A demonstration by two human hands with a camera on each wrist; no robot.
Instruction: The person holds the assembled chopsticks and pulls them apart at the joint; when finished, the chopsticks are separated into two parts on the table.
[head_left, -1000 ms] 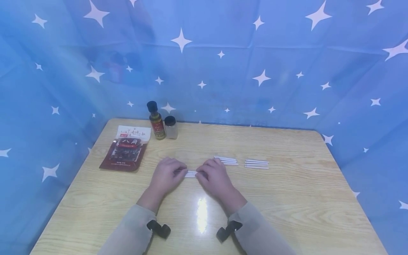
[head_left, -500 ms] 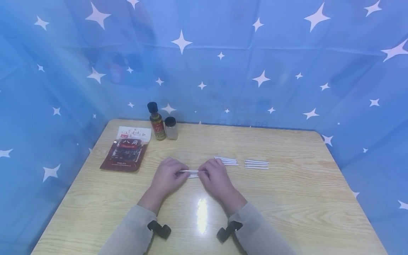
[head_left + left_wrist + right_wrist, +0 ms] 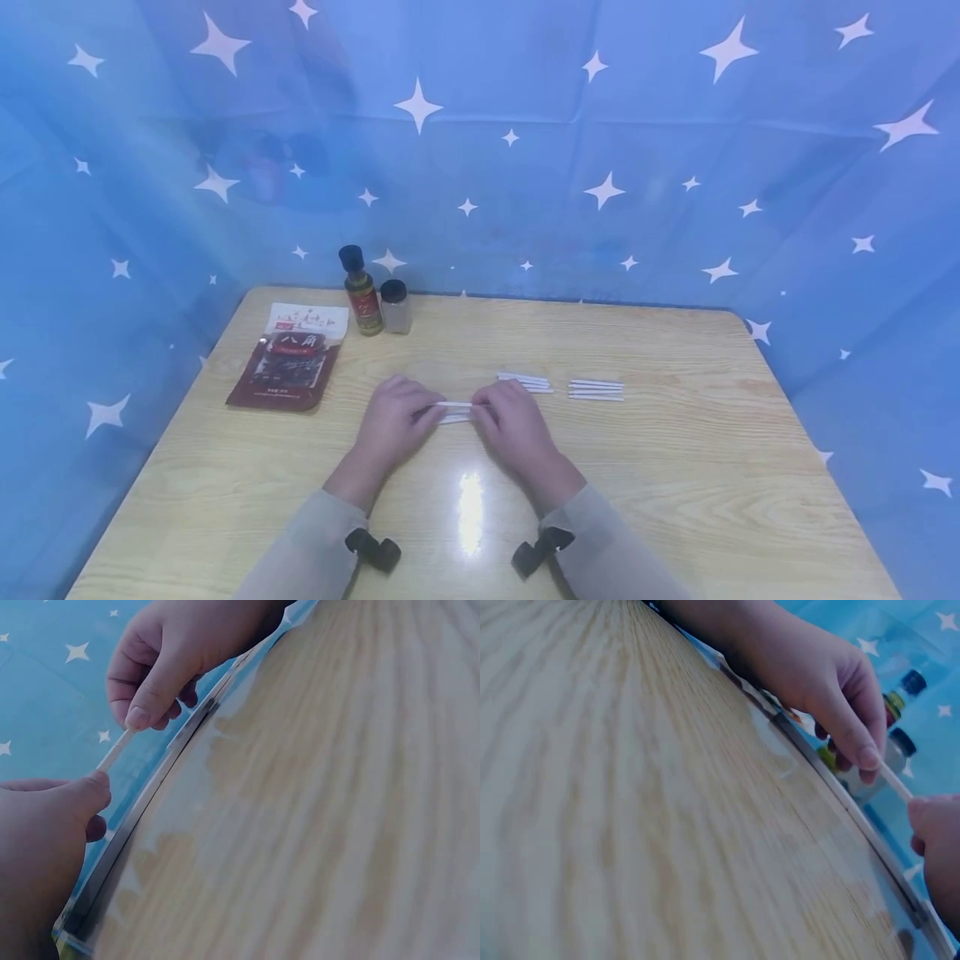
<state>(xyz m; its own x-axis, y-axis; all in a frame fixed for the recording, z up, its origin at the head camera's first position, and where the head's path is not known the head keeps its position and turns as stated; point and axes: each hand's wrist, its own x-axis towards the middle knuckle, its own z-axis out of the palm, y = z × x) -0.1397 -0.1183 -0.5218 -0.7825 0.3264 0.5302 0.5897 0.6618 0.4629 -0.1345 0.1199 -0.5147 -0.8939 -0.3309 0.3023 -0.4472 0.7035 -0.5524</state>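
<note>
A thin white stick [image 3: 454,404] spans the gap between my two hands, held level above the table. My left hand [image 3: 393,423] pinches its left end between thumb and fingers. At its other end my right hand [image 3: 516,423] pinches it the same way. The left wrist view shows the stick [image 3: 114,753] running from thumb to thumb, as does the right wrist view, with the stick [image 3: 897,783] raised there too. Just below it on the table lie more white sticks [image 3: 453,419], partly hidden by the hands.
Two groups of white sticks lie to the right: a nearer group [image 3: 527,383] behind the right hand and a farther group [image 3: 596,390]. At the back left stand a dark-capped bottle [image 3: 363,296] and a black-lidded jar [image 3: 396,308], beside a brown-and-white packet [image 3: 288,362]. A starred curtain [image 3: 510,183] surrounds the table.
One stick has been lifted off the group between my hands and is now held by both ends. The hands have drawn slightly apart; the whole view has shifted a little.
</note>
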